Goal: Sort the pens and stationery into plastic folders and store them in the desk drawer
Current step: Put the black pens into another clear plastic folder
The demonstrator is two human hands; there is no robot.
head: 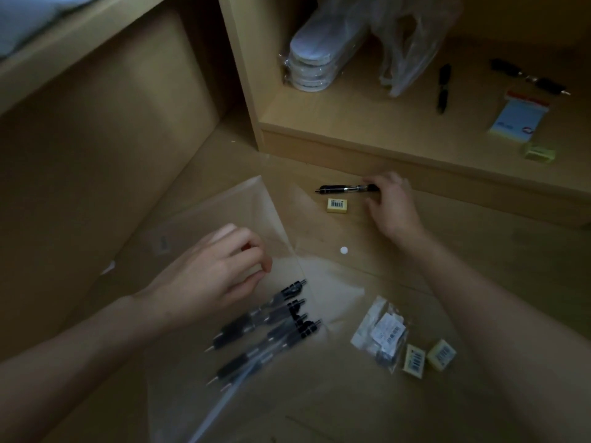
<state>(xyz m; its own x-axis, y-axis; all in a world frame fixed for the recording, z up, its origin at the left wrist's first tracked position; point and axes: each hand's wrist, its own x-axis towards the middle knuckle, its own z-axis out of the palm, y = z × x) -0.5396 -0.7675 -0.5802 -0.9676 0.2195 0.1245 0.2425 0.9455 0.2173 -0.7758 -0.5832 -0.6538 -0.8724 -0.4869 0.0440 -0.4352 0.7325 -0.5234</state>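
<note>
A clear plastic folder (224, 219) with a white snap button (343, 250) lies on the wooden floor. Several black pens (271, 324) lie inside its lower part. My left hand (217, 273) hovers over the folder's open edge, fingers curled with thumb and forefinger pinched at the plastic. My right hand (390, 203) reaches forward and grips the end of a black pen (342, 189) lying on the floor. A yellow eraser (336, 205) sits just below that pen.
Two more erasers (428, 358) and a small plastic packet (383, 334) lie at the lower right. The open shelf (351, 123) holds another black pen (444, 87), a sticky-note pad (518, 115), small dark items (527, 76), a crumpled bag (406, 43) and stacked white discs (316, 59).
</note>
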